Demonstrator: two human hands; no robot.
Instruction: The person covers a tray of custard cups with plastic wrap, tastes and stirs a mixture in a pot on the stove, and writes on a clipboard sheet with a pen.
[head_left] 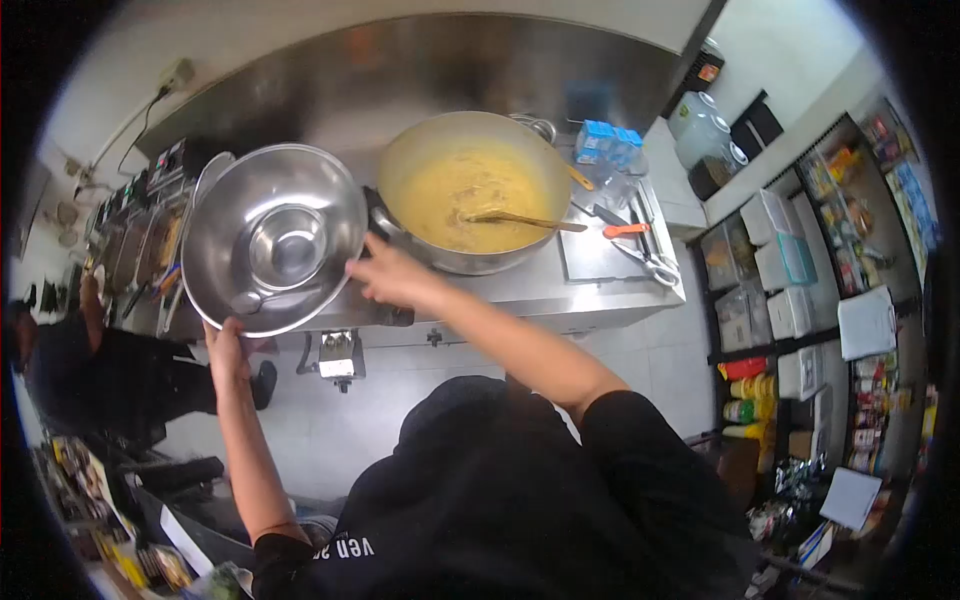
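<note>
A large metal bowl (215, 235) is at the left of the counter, with a small metal bowl (290, 245) and a spoon (250, 301) inside it. My left hand (229, 350) grips its near rim, the thumb on top. At its right rim is my right hand (388, 275), with the fingers partly bent round the edge. Right of the bowl, a big pot (455, 262) holds a yellow mixture. A wooden spatula (530, 221) lies in the mixture, its handle over the right rim.
Blue boxes (610, 140), a tray (600, 262) and utensils with an orange-red tool (626, 231) lie right of the pot. A co-worker in dark clothes (100, 375) stands at the left. Shelves (790, 340) line the right side.
</note>
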